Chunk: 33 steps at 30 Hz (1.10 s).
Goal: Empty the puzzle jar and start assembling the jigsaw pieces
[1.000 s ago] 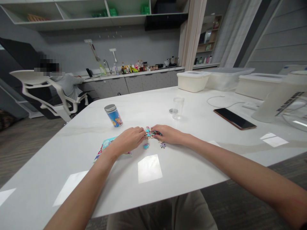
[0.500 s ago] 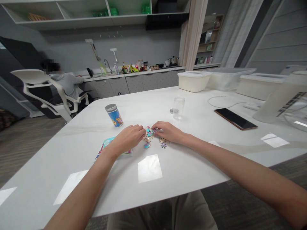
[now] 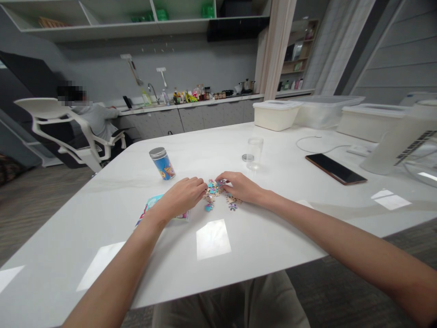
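A small heap of jigsaw puzzle pieces (image 3: 213, 188), some printed in blue and purple and some bare wood, lies on the white table between my hands. My left hand (image 3: 187, 193) is at its left edge, fingers curled together; their tips are partly hidden, so I cannot make out what is in them. From the right, my right hand (image 3: 241, 187) reaches over the heap with thumb and fingertips apart, touching pieces. Two loose pieces, one blue (image 3: 209, 207) and one purple (image 3: 232, 207), lie nearer me. A colourful printed sheet or packet (image 3: 153, 200) is partly covered by my left wrist.
A blue printed canister (image 3: 162, 164) with a metal lid stands behind my left hand. A clear jar (image 3: 255, 152) and its lid (image 3: 247, 158) are behind my right. Further right are a phone (image 3: 336, 169), a cable, a bottle and storage boxes (image 3: 276, 115). A person sits far left.
My right thumb has drawn back a little from the fingertips, widening the gap over the pieces. The left hand stays almost where it was.
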{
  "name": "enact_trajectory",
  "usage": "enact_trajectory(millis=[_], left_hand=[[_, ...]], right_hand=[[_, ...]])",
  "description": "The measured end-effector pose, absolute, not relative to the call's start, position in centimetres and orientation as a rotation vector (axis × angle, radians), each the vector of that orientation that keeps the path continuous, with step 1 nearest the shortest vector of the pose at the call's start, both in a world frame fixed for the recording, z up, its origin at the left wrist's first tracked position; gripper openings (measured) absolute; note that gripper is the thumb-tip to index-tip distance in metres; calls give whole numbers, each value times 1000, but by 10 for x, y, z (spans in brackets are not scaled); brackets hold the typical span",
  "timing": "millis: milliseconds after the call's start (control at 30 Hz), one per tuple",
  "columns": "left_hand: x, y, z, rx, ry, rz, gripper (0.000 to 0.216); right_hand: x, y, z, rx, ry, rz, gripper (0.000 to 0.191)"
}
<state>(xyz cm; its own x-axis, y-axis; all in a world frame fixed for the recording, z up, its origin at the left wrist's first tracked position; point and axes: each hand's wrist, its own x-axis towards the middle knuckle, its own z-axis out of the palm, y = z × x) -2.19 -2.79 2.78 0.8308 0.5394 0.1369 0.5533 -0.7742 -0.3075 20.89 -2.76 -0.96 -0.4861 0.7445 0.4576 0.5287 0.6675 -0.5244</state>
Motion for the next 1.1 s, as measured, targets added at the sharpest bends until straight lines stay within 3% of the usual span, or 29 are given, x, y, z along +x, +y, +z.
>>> enact_trajectory(millis=[1100], left_hand=[[-23, -28, 30, -2732, -864, 17, 18]], right_hand=[[206, -32, -5, -995, -2213, 412, 23]])
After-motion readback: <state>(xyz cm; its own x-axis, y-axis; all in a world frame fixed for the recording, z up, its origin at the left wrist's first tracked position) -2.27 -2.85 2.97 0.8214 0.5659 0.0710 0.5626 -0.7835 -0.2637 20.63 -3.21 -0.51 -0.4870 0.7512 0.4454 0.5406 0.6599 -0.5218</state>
